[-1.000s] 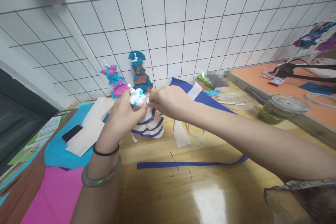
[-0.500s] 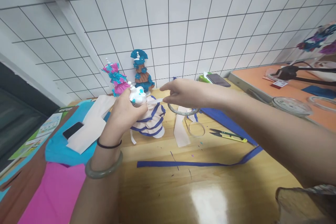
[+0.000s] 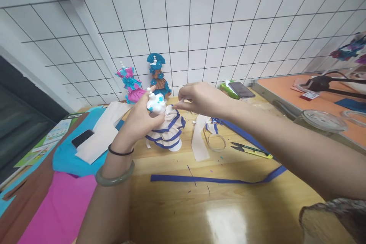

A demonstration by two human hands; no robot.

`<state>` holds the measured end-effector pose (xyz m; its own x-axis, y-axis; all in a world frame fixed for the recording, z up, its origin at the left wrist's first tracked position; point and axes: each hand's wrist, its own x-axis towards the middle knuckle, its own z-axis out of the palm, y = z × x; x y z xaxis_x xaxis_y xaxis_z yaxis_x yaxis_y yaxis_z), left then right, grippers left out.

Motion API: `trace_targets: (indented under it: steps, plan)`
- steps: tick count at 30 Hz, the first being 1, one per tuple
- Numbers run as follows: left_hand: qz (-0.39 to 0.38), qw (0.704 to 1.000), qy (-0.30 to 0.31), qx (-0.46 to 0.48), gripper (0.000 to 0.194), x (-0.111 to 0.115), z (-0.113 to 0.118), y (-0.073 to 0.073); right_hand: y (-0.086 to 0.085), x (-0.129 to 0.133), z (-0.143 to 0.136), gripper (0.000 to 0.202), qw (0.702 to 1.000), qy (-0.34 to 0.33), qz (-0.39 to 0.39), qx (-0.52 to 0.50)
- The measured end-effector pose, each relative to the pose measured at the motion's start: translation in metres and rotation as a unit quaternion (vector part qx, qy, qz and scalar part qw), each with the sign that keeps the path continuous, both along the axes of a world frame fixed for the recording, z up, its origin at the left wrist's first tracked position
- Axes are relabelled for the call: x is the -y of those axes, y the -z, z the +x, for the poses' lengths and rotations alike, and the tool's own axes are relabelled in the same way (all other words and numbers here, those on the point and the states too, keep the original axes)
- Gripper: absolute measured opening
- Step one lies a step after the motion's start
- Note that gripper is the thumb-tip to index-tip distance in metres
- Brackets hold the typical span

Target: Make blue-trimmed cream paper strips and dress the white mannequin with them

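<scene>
My left hand [image 3: 140, 120] is closed around a small figure with a glossy white upper part [image 3: 156, 103], spotted blue and topped with white beads. Below it spreads a ruffled cream crepe-paper skirt [image 3: 166, 131] with dark blue edging; the figure leans on a white base. Just right of the figure, my right hand [image 3: 197, 99] pinches a small pale strip [image 3: 180, 103] near the top of the skirt. What the strip is made of cannot be made out. A cream paper strip [image 3: 198, 145] and a tape ring [image 3: 216, 142] lie beneath my right forearm.
Two finished-looking paper figures, one pink and teal [image 3: 132, 85], one brown and teal [image 3: 156, 74], stand by the wall. Yellow thread snips [image 3: 251, 150] and a long blue strip [image 3: 206, 178] lie on the table. Coloured paper sheets [image 3: 61, 206] and a phone [image 3: 82, 138] are at left.
My right hand has turned and its fingers have closed into a pinch by the skirt. The printed tape ring below that hand no longer shows. My left hand keeps its hold on the figure.
</scene>
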<state>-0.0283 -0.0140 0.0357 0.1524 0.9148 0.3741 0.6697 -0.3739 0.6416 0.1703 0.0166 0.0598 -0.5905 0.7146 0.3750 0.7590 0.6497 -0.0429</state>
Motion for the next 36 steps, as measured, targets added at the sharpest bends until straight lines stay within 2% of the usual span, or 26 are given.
trace_targets:
  steps: [3, 8, 15, 19, 24, 30, 36]
  plan:
    - [-0.003, 1.000, 0.012, -0.004, 0.071, 0.001, 0.002, 0.000, 0.007, 0.002, -0.004, 0.043, 1.000, 0.021, 0.014, -0.016]
    - [0.008, 1.000, 0.021, 0.013, 0.069, -0.001, 0.003, 0.002, 0.015, 0.003, -0.010, 0.044, 0.999, 0.047, 0.014, -0.020]
    - [-0.029, 0.995, 0.087, 0.038, 0.062, -0.005, -0.002, 0.007, 0.022, 0.001, -0.010, 0.044, 0.997, 0.072, 0.030, -0.027]
    - [-0.010, 0.994, 0.104, 0.042, 0.059, -0.006, -0.004, 0.008, 0.022, -0.002, -0.007, 0.042, 0.998, 0.030, 0.059, -0.017]
    - [-0.007, 0.990, 0.135, 0.042, 0.061, -0.007, -0.006, 0.009, 0.012, 0.002, 0.000, 0.039, 0.996, -0.010, 0.082, -0.023]
    - [-0.015, 0.990, 0.135, 0.040, 0.062, -0.009, -0.006, 0.012, 0.007, 0.012, 0.008, 0.031, 0.990, -0.134, 0.028, -0.044]
    - [-0.015, 0.985, 0.166, 0.052, 0.060, -0.008, -0.007, 0.010, 0.010, 0.010, 0.017, 0.033, 0.990, -0.126, 0.010, -0.060]
